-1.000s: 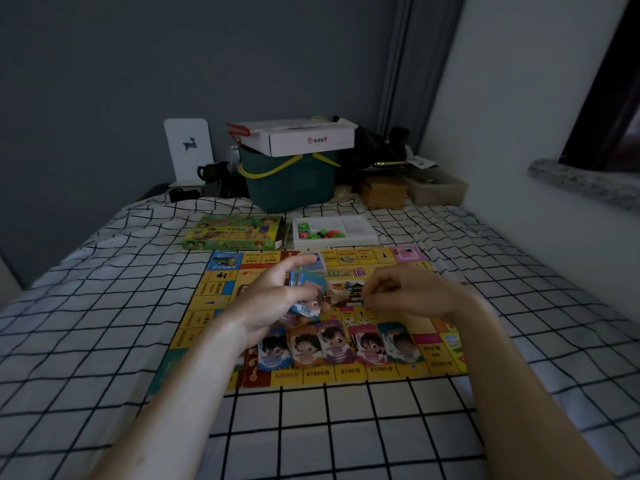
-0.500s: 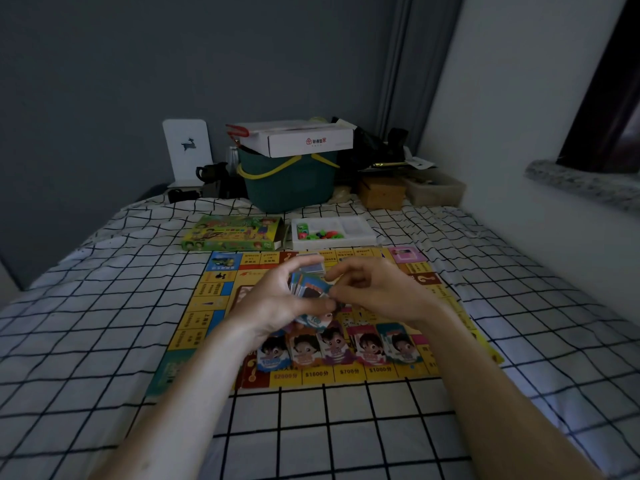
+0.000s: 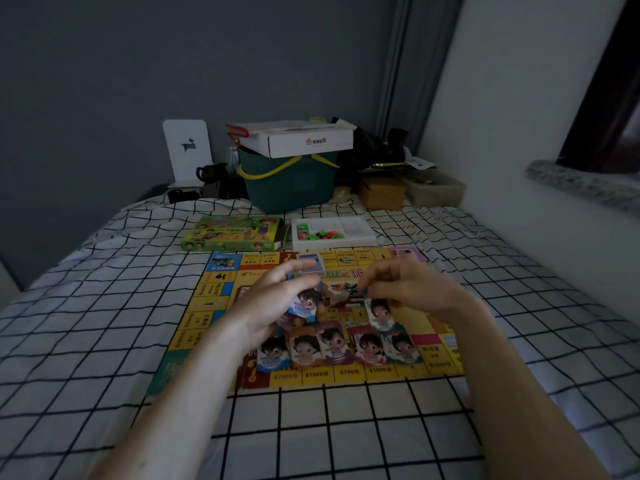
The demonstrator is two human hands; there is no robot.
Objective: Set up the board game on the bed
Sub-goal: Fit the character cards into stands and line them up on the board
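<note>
The yellow game board lies flat on the checked bed sheet. Above its middle my left hand grips a stack of cartoon-character cards. To the right of it my right hand pinches a single card by its top edge, and the card hangs down over the board. A row of several character cards lies along the board's near edge. A small blue card deck rests on the board's far side.
Behind the board lie the green game box and a white tray of small coloured pieces. A green basket with a white carton on top, a brown box and other clutter stand at the bed's head. A wall runs along the right.
My right hand went to the stack in my left hand, took one card and has drawn it away to the right. The left hand with the stack has hardly moved.
</note>
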